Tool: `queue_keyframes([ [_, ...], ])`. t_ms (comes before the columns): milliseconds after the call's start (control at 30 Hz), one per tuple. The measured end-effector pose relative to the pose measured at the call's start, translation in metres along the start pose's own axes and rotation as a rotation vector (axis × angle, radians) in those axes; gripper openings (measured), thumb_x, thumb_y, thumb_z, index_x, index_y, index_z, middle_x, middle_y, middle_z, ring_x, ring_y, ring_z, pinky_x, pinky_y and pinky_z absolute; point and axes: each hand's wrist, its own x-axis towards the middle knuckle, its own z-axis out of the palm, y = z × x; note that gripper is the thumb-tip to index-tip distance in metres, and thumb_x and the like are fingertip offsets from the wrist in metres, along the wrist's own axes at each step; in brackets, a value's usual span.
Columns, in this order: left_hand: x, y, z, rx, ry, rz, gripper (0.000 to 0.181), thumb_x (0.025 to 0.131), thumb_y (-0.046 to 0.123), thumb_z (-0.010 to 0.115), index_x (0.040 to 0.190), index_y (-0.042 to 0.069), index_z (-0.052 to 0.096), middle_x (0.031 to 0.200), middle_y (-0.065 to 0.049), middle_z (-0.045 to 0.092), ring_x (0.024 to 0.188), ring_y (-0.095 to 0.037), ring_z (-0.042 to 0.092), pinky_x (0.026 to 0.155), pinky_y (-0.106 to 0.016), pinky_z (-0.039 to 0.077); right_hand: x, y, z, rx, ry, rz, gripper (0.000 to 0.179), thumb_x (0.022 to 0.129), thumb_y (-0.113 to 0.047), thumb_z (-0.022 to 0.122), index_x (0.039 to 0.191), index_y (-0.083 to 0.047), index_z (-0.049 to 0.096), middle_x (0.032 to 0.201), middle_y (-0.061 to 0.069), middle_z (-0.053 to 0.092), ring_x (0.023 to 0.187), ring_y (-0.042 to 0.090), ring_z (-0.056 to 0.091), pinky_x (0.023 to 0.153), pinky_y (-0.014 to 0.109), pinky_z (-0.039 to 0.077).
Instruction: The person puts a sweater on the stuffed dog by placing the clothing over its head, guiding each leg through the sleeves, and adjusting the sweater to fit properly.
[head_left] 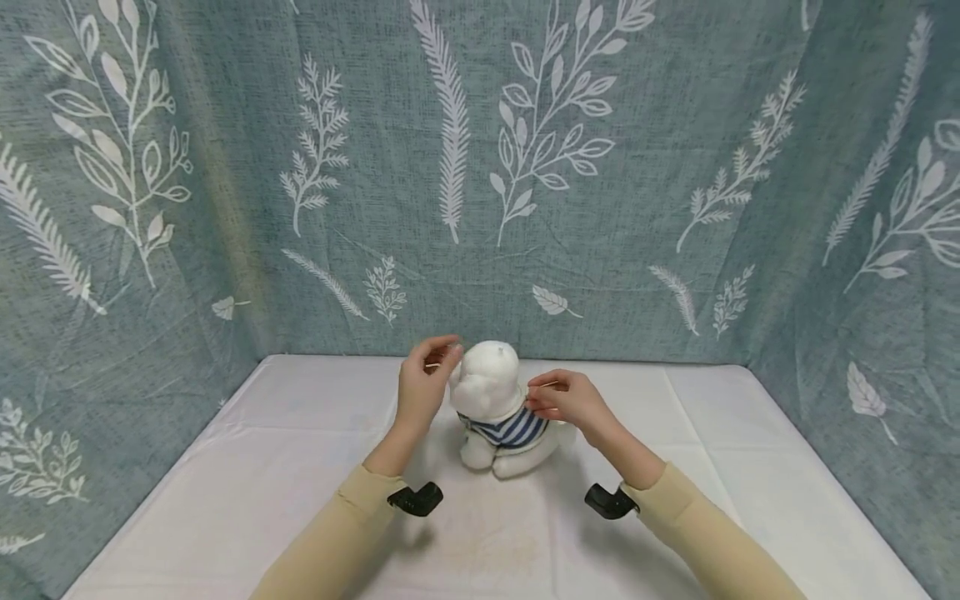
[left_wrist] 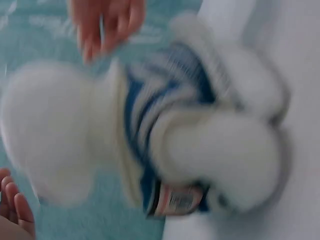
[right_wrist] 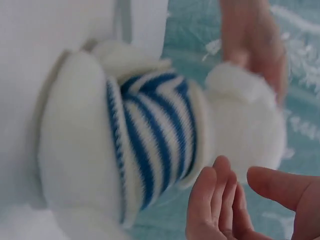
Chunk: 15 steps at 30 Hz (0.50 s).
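Note:
A white plush toy animal [head_left: 487,379] in a blue-and-white striped knit top [head_left: 517,429] sits upright on the white table. My left hand [head_left: 426,379] is raised at the left side of its head, fingers loosely bent and thumb apart. At the toy's other side, my right hand [head_left: 570,400] has its fingertips close by the neck and top. The right wrist view shows that hand's fingers and thumb spread apart with nothing between them. In the left wrist view, blurred, a printed label [left_wrist: 177,200] hangs from the toy's side.
The white-covered table [head_left: 315,467] runs back to a grey-green curtain [head_left: 375,167] with white leaf prints, which also encloses both sides. A black wrist camera [head_left: 417,498] is strapped at the left sleeve, another black camera [head_left: 611,502] at the right.

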Motion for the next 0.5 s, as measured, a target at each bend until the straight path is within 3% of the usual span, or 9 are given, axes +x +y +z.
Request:
queue_keyframes([
  [100, 0.018, -0.014, -0.008, -0.008, -0.037, -0.128, 0.035, 0.092, 0.036, 0.061, 0.116, 0.011, 0.065, 0.109, -0.007, 0.063, 0.096, -0.017, 0.056, 0.082, -0.029, 0.046, -0.009, -0.003, 0.006, -0.068, 0.010, -0.048, 0.031, 0.088, -0.015, 0.067, 0.114, 0.001, 0.061, 0.099, 0.013, 0.067, 0.085, 0.017, 0.068, 0.079, 0.035, 0.056],
  [267, 0.035, -0.032, -0.010, -0.078, -0.259, -0.278, 0.036, 0.097, 0.031, 0.054, 0.125, 0.010, 0.060, 0.129, -0.009, 0.058, 0.119, -0.024, 0.052, 0.100, -0.041, 0.042, -0.019, -0.007, 0.022, -0.122, 0.020, -0.085, 0.041, 0.083, -0.025, 0.074, 0.116, -0.007, 0.059, 0.104, 0.012, 0.065, 0.085, 0.023, 0.067, 0.078, 0.037, 0.056],
  [367, 0.036, -0.035, -0.007, -0.156, -0.375, -0.326, 0.037, 0.100, 0.026, 0.048, 0.131, 0.007, 0.055, 0.138, -0.011, 0.051, 0.129, -0.026, 0.045, 0.107, -0.043, 0.036, -0.021, -0.009, 0.031, -0.105, 0.028, -0.085, 0.047, 0.082, -0.029, 0.075, 0.118, -0.008, 0.055, 0.105, 0.012, 0.065, 0.084, 0.025, 0.068, 0.077, 0.038, 0.056],
  [500, 0.037, -0.038, -0.003, -0.218, -0.447, -0.338, 0.040, 0.102, 0.023, 0.042, 0.137, 0.004, 0.048, 0.143, -0.014, 0.044, 0.134, -0.028, 0.039, 0.110, -0.045, 0.033, -0.020, -0.010, 0.039, -0.071, 0.056, -0.092, 0.053, 0.081, -0.031, 0.076, 0.119, -0.006, 0.049, 0.103, 0.013, 0.064, 0.081, 0.027, 0.070, 0.075, 0.037, 0.057],
])
